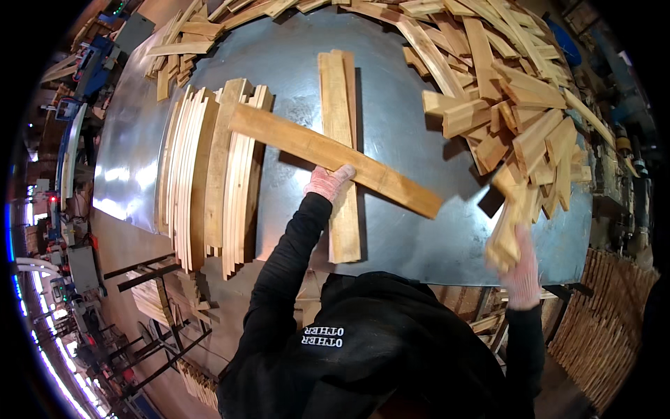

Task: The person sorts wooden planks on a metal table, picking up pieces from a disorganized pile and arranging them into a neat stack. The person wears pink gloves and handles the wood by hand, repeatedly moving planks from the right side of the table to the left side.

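My left hand [328,181], in a pale glove, grips a long wooden plank [286,136] near its middle and holds it slanted above the metal table [405,105]. The plank crosses over two upright boards [340,98] lying side by side. My right hand [522,276], also gloved, is closed on the lower end of a short blurred wooden piece [508,227] near the table's right front edge. That piece sits just below a big heap of short wood offcuts [516,98].
A row of long boards [209,174] stands on edge at the table's left. More planks [181,45] lie at the far left corner. Stacked slats [604,328] sit below the table on the right, with machinery and metal frames [150,307] on the floor at left.
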A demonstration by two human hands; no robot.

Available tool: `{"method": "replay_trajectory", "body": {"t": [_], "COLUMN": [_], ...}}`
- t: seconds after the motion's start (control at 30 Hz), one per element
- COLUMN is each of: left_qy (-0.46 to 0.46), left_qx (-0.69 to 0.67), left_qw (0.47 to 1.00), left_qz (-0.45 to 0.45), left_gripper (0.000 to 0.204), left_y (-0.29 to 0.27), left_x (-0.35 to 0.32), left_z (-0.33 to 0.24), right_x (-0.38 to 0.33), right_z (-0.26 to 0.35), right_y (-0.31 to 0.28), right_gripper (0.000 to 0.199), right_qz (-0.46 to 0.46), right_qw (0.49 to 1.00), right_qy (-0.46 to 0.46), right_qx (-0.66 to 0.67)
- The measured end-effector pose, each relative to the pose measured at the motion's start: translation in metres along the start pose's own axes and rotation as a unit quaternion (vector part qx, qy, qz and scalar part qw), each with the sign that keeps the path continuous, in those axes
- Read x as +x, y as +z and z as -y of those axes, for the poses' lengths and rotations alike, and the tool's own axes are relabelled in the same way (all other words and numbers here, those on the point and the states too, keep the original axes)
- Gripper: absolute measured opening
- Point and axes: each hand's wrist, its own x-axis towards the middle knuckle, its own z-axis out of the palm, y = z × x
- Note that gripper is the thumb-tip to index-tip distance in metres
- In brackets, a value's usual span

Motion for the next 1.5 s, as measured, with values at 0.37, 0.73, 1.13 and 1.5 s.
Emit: {"method": "replay_trajectory", "body": {"t": [0.37,0.73,1.13,1.5], "left_qy": [0.003,0.064,-0.046,-0.018], "left_qx": [0.197,0.406,0.112,0.152], "left_qw": [0.972,0.903,0.985,0.988], "left_qz": [0.130,0.123,0.120,0.022], "left_gripper": [0.073,0.058,0.062,0.039], "left_y": [-0.116,-0.151,-0.028,-0.087], "left_x": [0.062,0.058,0.033,0.034], "left_z": [-0.041,-0.128,-0.045,0.041], "right_x": [-0.288,-0.315,0.022,0.125], "right_z": [0.003,-0.036,-0.150,-0.189], "right_y": [0.058,0.081,0.217,0.241], "right_gripper": [0.048,0.045,0.096,0.090], "right_qz": [-0.145,-0.340,0.002,0.043], "right_qw": [0.800,0.542,0.477,0.507], "right_qy": [0.005,-0.010,-0.467,-0.322], "right_qx": [-0.583,-0.769,-0.744,-0.798]}}
